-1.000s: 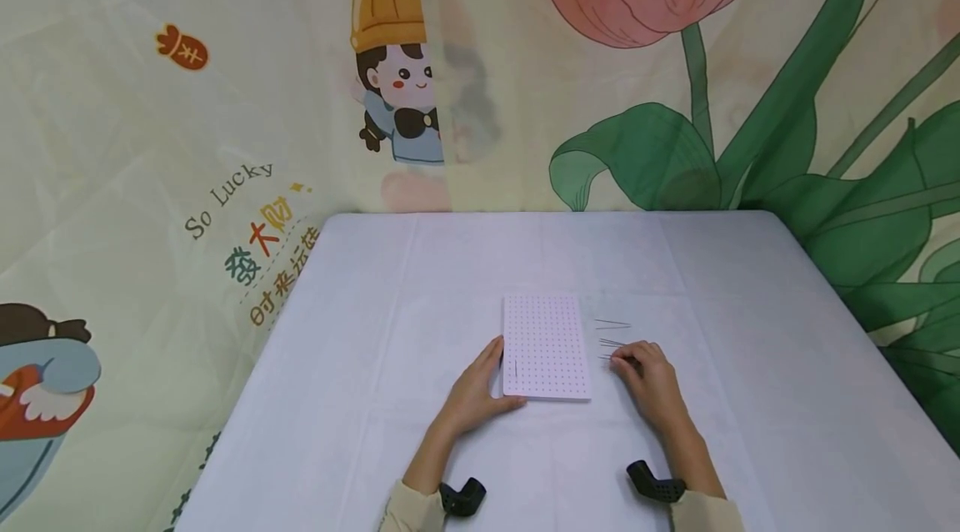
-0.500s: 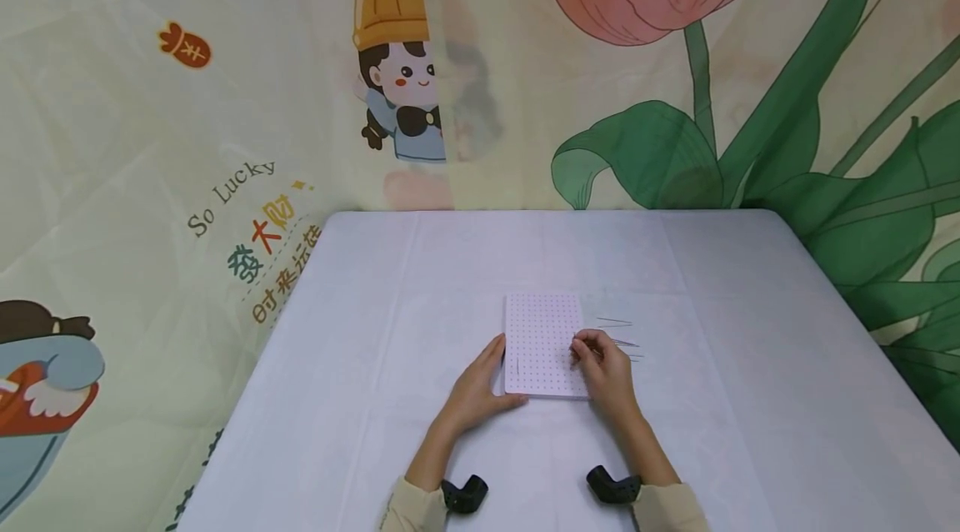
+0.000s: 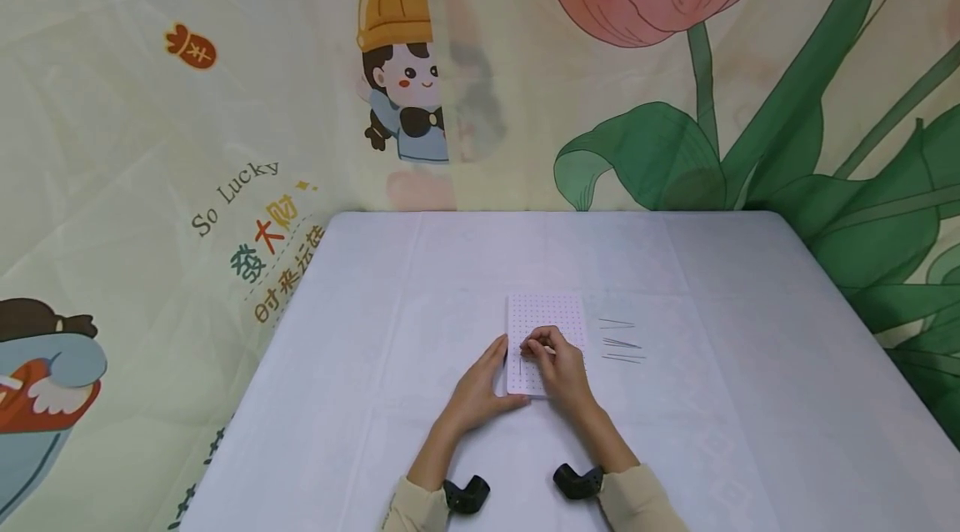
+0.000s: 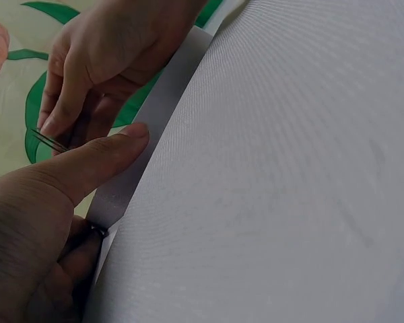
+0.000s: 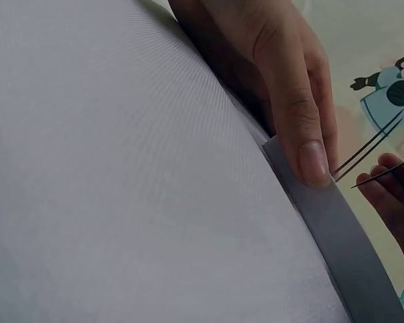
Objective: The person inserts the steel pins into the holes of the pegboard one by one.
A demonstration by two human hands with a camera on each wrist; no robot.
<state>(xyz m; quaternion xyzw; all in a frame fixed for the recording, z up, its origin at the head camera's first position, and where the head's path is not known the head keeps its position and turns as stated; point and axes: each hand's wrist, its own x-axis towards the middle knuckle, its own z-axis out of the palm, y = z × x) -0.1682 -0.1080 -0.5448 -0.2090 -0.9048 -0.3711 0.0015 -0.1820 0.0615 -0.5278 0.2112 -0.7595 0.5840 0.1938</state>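
Pegboard [image 3: 546, 308], white and dotted with rows of small holes, lies on the white surface [image 3: 420, 282] between the person's two hands. The left hand [image 3: 480, 388] spreads wide around its near left corner, fingers against the left side and thumb extended along the near edge. Over the left part of the board, the right hand [image 3: 558, 365] pinches a thin dark rod [image 5: 378, 175] between thumb and fingers; whether its tip touches a hole I cannot tell. Two upright rods [image 5: 367, 142] show in the right wrist view, close by the left thumb, rising beyond the board's edge. Several loose rods [image 3: 622, 343] lie on the surface just right of the board, roughly in three groups. Beige sleeves [image 3: 643, 503] and black wrist devices [image 3: 467, 495] show below, and a printed cloth [image 3: 495, 182] with a pink tulip and cartoon figures hangs behind.
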